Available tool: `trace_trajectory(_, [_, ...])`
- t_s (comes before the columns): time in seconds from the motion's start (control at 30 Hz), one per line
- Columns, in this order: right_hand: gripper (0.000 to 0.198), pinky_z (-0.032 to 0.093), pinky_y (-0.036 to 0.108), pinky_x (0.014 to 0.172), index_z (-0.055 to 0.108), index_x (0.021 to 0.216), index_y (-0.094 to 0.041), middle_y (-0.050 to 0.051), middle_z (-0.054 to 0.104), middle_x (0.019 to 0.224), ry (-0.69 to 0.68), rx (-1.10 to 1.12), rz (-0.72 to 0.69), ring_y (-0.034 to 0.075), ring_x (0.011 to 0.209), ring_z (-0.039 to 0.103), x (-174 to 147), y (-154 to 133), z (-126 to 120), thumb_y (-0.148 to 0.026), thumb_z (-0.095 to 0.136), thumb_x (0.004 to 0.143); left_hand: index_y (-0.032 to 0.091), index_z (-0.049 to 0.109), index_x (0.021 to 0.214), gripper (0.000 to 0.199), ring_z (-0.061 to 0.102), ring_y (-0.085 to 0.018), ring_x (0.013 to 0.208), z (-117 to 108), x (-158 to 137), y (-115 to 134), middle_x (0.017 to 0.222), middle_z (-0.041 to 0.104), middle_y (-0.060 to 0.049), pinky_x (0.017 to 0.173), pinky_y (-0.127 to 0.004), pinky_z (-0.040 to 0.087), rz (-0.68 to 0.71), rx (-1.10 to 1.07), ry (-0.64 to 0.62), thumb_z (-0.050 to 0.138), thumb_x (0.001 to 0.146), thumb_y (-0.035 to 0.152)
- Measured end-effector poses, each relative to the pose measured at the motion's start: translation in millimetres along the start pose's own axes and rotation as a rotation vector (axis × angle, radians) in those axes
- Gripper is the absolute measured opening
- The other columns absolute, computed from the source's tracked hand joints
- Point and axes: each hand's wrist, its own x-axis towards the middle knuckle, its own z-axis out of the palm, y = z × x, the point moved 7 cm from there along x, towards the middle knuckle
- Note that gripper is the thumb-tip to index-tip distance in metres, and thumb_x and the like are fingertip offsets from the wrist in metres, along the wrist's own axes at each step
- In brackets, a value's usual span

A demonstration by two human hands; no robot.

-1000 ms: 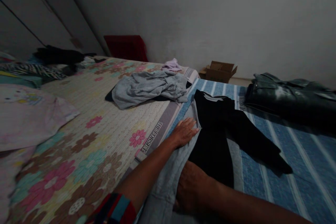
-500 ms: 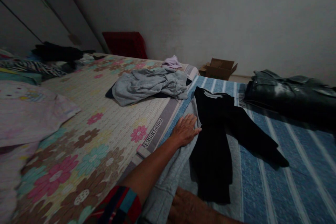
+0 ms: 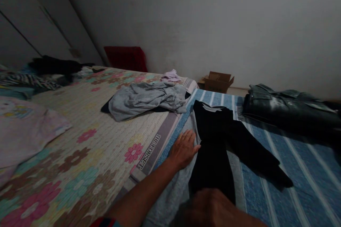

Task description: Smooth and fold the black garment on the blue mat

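Observation:
A grey-and-black long-sleeved top point(image 3: 213, 127) lies spread on the blue striped bedding point(image 3: 262, 184). One black sleeve points out to the right, while another black part runs down over the grey body. Flat on the grey left side rests my left hand point(image 3: 183, 149), its fingers stretched forward. At the bottom of the view my right hand point(image 3: 210, 207) is over the lower part of the top. Motion smears its fingers, so whether it grips the cloth is unclear.
Left of the top, a crumpled grey garment point(image 3: 146, 99) lies on the flowered bedding point(image 3: 106, 138). A folded dark jacket point(image 3: 287, 108) is at the right. Pink clothing point(image 3: 32, 127) lies at the left, and a cardboard box point(image 3: 217, 82) stands by the wall.
My right hand has come up and over the lower black part, from the grey hem. My left hand stays flat on the grey side. The view has tilted up slightly.

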Motion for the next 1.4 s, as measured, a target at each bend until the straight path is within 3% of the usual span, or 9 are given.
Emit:
trace_trajectory(0.07, [0.016,0.043,0.026,0.058,0.058,0.080,-0.019,0.002,0.061,0.071,0.029,-0.064,0.074,0.014,0.063,0.055,-0.5,18.8,-4.7,-0.028,0.049,0.090,0.015,0.044,0.131,0.044,0.037,-0.025,0.132,-0.1,-1.4,0.7,0.140,0.046,-0.014,0.109,-0.042,0.029,0.011,0.009,0.031,0.039,0.094,0.039])
trace_trajectory(0.23, [0.009,0.038,0.026,0.065,0.053,0.082,-0.019,0.001,0.062,0.079,0.068,-0.122,0.144,0.014,0.069,0.054,-0.5,26.9,-21.0,-0.014,0.047,0.084,0.016,0.049,0.123,0.033,0.044,-0.023,0.127,-6.0,1.2,0.8,0.133,0.052,-0.012,0.107,-0.040,0.032,-0.010,-0.056,0.019,0.038,0.094,0.029])
trace_trajectory(0.47, [0.013,0.037,0.024,0.062,0.053,0.077,-0.020,0.000,0.061,0.074,0.101,-0.063,0.229,0.013,0.066,0.054,0.1,33.0,-39.1,-0.017,0.045,0.087,0.016,0.065,0.081,0.029,0.064,-0.022,0.091,-26.5,46.2,-12.3,0.089,0.069,-0.010,0.081,-0.032,0.045,-0.284,-0.127,-0.045,0.038,0.091,0.022])
trace_trajectory(0.7, [0.022,0.044,0.025,0.068,0.060,0.089,-0.021,0.003,0.064,0.079,0.344,-0.038,0.369,0.015,0.073,0.060,-17.0,77.1,-87.7,-0.021,0.039,0.092,0.018,0.064,0.096,0.025,0.065,-0.017,0.090,-19.6,80.7,-22.8,0.095,0.071,-0.006,0.073,-0.024,0.044,-0.437,-0.187,0.064,0.042,0.090,0.026])
trace_trajectory(0.83, [0.022,0.045,0.026,0.065,0.062,0.092,-0.021,0.004,0.065,0.080,0.470,-0.083,0.488,0.016,0.071,0.061,-35.0,110.5,-117.5,-0.026,0.041,0.092,0.016,0.067,0.083,0.020,0.066,-0.021,0.086,-11.1,93.0,-34.5,0.088,0.071,-0.009,0.071,-0.027,0.045,-0.456,-0.192,0.031,0.049,0.085,0.024])
trace_trajectory(0.93, [0.023,0.047,0.028,0.068,0.063,0.093,-0.021,0.005,0.066,0.085,0.537,-0.154,0.615,0.018,0.077,0.063,-53.2,131.9,-135.7,-0.031,0.042,0.091,0.016,0.067,0.078,0.019,0.066,-0.023,0.083,-6.8,98.0,-39.8,0.084,0.071,-0.011,0.069,-0.028,0.045,-0.457,-0.181,0.016,0.051,0.083,0.025])
trace_trajectory(1.03, [0.029,0.048,0.032,0.074,0.064,0.099,-0.022,0.007,0.067,0.096,0.594,-0.215,0.809,0.022,0.086,0.064,-87.4,155.5,-148.8,-0.038,0.042,0.089,0.017,0.065,0.092,0.022,0.065,-0.021,0.088,-2.7,94.6,-38.7,0.091,0.070,-0.009,0.074,-0.029,0.045,-0.430,-0.174,0.047,0.045,0.089,0.026])
trace_trajectory(1.2, [0.062,0.048,0.042,0.076,0.059,0.118,-0.011,0.018,0.064,0.111,0.464,-0.366,1.247,0.035,0.101,0.060,-166.7,198.8,-144.7,-0.057,0.047,0.079,0.017,0.058,0.112,0.026,0.064,-0.018,0.091,-0.1,88.3,-32.9,0.099,0.068,-0.006,0.078,-0.025,0.044,-0.318,-0.166,0.138,0.051,0.088,0.024])
trace_trajectory(1.4, [0.056,0.046,0.033,0.080,0.062,0.112,-0.012,0.015,0.065,0.112,0.392,-0.117,1.321,0.029,0.103,0.061,-189.2,233.1,-119.3,-0.055,0.049,0.078,0.017,0.055,0.120,0.033,0.064,-0.019,0.089,-2.5,90.7,-32.3,0.100,0.067,-0.007,0.075,-0.026,0.046,-0.275,-0.164,0.163,0.053,0.087,0.022])
